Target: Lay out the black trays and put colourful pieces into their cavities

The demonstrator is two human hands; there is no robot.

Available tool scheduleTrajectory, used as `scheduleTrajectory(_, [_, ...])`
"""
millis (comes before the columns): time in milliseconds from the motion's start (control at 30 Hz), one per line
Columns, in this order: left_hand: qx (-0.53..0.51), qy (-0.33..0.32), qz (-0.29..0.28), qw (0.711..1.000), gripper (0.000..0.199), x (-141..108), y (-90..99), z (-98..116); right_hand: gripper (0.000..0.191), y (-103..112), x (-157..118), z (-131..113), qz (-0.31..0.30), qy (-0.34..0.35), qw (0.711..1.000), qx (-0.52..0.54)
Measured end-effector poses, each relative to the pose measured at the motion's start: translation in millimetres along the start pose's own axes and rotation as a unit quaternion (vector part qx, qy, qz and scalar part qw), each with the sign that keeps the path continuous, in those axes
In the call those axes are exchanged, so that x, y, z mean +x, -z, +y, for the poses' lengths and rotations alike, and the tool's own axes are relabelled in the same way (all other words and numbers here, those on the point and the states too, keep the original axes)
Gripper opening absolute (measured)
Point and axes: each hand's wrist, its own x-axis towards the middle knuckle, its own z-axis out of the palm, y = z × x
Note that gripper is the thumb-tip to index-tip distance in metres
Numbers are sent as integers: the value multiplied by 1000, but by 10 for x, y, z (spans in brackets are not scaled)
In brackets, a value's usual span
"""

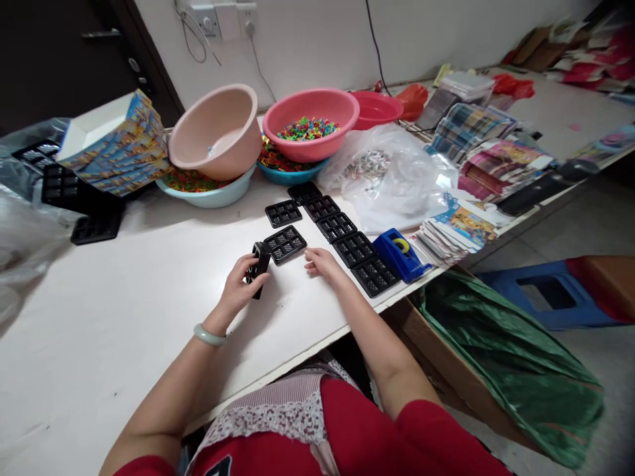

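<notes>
My left hand (241, 283), with a pale bangle at the wrist, grips a small stack of black plastic trays (260, 268) held on edge above the white table. Just right of it a black six-compartment tray (285, 244) lies flat. My right hand (320, 262) is beside that tray's right edge, its fingers loosely apart and holding nothing. Another tray (282, 213) lies behind. Several more black trays (354, 249) form a slanting row to the right of my right hand.
A blue tape dispenser (401, 255) stands by the row, near printed cards (456, 228). Behind are a pink basin (317, 106) of colourful pieces, a peach basin (218, 132), a clear plastic bag (387, 172) and stacked printed boxes (119, 145) at left.
</notes>
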Motion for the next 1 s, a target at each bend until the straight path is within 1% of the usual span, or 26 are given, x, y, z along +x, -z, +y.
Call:
scheduleTrajectory(67, [22,-23,-32,999,32,-98,-45,68,25,25,-197,65,-29,2,999,-25])
scheduleTrajectory(167, [42,-50,-67,996,30,-184,-214,164,22,-126,-527,251,-108,64,991,-43])
scheduleTrajectory(200, [40,-53,-70,995,29,-191,-263,183,24,-183,-602,309,-120,87,988,-37])
scheduleTrajectory(233, [32,-51,-68,996,29,-190,-293,193,27,-221,-648,353,-118,101,988,-22])
scheduleTrajectory(267, [20,-42,-64,997,29,-184,-298,194,30,-226,-665,380,-100,101,990,-4])
scheduleTrajectory(333, [-7,-15,-44,999,30,-174,-229,177,34,-120,-630,379,-54,70,996,-4])
scheduleTrajectory(433, [-11,5,-11,1000,33,-209,-31,156,30,254,-555,286,-4,13,997,-76])
scheduleTrajectory(467, [-1,-1,-11,1000,33,-240,17,165,27,375,-564,253,5,7,995,-100])
scheduleTrajectory(500, [9,-13,-19,1000,33,-279,38,186,25,463,-599,228,9,17,993,-119])
scheduleTrajectory(533, [21,-27,-34,999,33,-321,30,219,23,505,-656,215,6,39,990,-134])
scheduleTrajectory(567, [33,-43,-51,997,32,-364,-7,261,21,495,-731,215,-8,65,987,-147])
scheduleTrajectory(600, [45,-60,-68,995,31,-403,-67,310,20,438,-816,227,-33,91,983,-153])
scheduleTrajectory(667, [59,-86,-94,990,30,-457,-212,407,21,239,-976,280,-89,119,980,-129])
scheduleTrajectory(700, [59,-95,-101,989,30,-469,-273,447,24,139,-1038,313,-107,115,983,-97])
scheduleTrajectory(733, [53,-100,-105,988,30,-472,-311,475,29,68,-1085,344,-111,104,987,-58])
scheduleTrajectory(767, [41,-101,-105,988,29,-469,-320,492,35,42,-1115,371,-105,89,990,-19])
scheduleTrajectory(800, [27,-94,-100,990,28,-463,-298,497,40,70,-1133,391,-92,70,993,16])
scheduleTrajectory(833, [13,-79,-92,993,28,-458,-250,494,44,153,-1142,404,-77,49,995,42])
scheduleTrajectory(867, [1,-57,-82,995,28,-455,-182,483,46,282,-1147,411,-61,27,996,58])
scheduleTrajectory(933, [-15,-3,-63,998,29,-459,-33,454,47,612,-1161,419,-33,-21,997,61])
scheduleTrajectory(1000, [-25,41,-60,997,30,-472,62,431,44,907,-1181,426,-15,-75,996,51])
